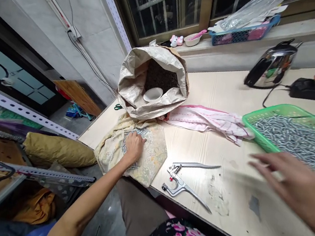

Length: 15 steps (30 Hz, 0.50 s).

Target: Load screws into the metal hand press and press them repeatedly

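My left hand (135, 145) rests with curled fingers on a small heap of silvery metal pieces (140, 132), spread on a patterned beige cloth (155, 153) at the table's front left. What the curled fingers enclose is hidden. Over the right side of the table, my right hand (295, 184) is smeared by motion, its fingertips pointing left. It is just in front of a green plastic basket (261, 139) full of short, shiny metal pieces (299, 139). Between my hands lie silver hand pliers (180, 182) with spread handles and a spring.
Behind the cloth stands an open woven sack (129, 86) with dark brown contents and a white bowl (153, 94). A pink-and-white cloth (207, 120) lies beside it. Farther back are a steel kettle (274, 64) and an orange battery on a black charger (306, 89). A blue basket (243, 34) sits on the sill.
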Each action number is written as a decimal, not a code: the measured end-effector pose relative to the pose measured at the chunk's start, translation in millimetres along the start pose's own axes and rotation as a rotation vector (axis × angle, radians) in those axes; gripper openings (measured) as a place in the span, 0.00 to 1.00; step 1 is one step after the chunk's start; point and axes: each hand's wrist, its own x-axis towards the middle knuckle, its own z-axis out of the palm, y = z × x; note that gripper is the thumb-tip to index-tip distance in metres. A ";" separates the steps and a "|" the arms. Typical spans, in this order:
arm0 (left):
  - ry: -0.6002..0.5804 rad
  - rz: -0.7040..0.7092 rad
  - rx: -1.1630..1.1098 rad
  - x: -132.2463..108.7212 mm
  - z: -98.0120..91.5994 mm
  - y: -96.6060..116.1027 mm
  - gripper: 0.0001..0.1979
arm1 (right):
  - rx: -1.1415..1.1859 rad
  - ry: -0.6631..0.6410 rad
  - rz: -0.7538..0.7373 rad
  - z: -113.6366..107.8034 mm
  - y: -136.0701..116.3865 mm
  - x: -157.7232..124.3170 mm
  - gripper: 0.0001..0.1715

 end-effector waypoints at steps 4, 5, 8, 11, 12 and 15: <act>-0.030 -0.043 -0.026 13.7 1.0 7.0 0.14 | 0.169 -0.210 -0.175 43.4 -77.3 -29.5 0.18; -0.035 -0.042 -0.038 16.2 0.7 7.0 0.13 | 0.169 -0.242 -0.184 52.4 -88.5 -33.7 0.17; -0.045 0.008 -0.078 20.3 -0.6 4.9 0.11 | 0.164 -0.311 -0.185 72.9 -104.4 -40.9 0.13; -0.055 0.079 -0.136 20.5 -0.2 2.6 0.10 | 0.189 -0.364 -0.195 84.7 -107.9 -45.1 0.08; -0.058 0.096 -0.158 20.3 0.6 2.0 0.11 | 0.197 -0.375 -0.199 87.2 -108.6 -46.6 0.07; -0.058 0.131 -0.238 20.8 3.0 0.2 0.12 | 0.206 -0.389 -0.186 92.7 -110.9 -50.8 0.07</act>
